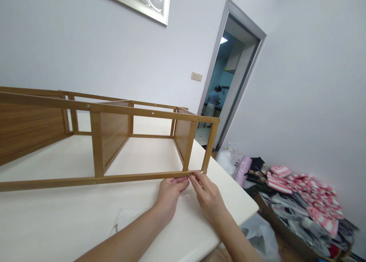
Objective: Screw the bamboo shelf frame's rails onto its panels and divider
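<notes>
A brown wooden shelf rack (98,147) lies on its side across a white table (71,216). Both my hands meet at its lower rail (137,176), close to the right end. The fingers of my left hand (168,195) are pinched together against the rail's underside. Beside it, my right hand (207,195) has its fingertips closed at the same spot, by a joint with a shelf board (182,138). A tiny shiny thing shows between the fingertips, too small to name. Screw heads sit along the upper rail (120,108).
A clear plastic bag (126,218) with a small metal piece lies on the table, near my left forearm. Right of the table are a box of shoes (297,216), pink-striped slippers (311,189) and a plastic bag (261,235). Through the doorway (228,75) stands a person (212,100).
</notes>
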{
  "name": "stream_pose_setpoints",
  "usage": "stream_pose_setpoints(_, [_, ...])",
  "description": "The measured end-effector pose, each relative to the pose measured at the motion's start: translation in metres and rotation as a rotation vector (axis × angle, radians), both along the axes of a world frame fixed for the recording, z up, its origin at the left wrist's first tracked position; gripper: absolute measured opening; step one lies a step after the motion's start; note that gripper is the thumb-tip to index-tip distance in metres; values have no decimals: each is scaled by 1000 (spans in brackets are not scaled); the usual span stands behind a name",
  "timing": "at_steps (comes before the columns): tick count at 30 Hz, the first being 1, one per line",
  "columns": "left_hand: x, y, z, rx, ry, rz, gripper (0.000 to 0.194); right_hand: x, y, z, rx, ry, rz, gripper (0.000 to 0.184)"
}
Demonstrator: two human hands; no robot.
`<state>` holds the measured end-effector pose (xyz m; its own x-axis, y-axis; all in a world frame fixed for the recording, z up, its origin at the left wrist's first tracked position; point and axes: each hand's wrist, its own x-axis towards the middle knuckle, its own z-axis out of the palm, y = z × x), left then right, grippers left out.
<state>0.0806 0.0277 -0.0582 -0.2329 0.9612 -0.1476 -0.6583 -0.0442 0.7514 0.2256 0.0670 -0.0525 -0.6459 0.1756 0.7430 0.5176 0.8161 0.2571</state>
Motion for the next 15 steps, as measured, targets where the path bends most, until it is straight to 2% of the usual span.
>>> stream_pose_setpoints(4, [1, 0, 1, 6, -12, -9, 35, -2, -1, 3, -62, -16, 49, 30])
stream_pose_setpoints(15, [1, 1, -1, 12, -30, -28, 35, -3, 0, 6, -24, -25, 65, 30])
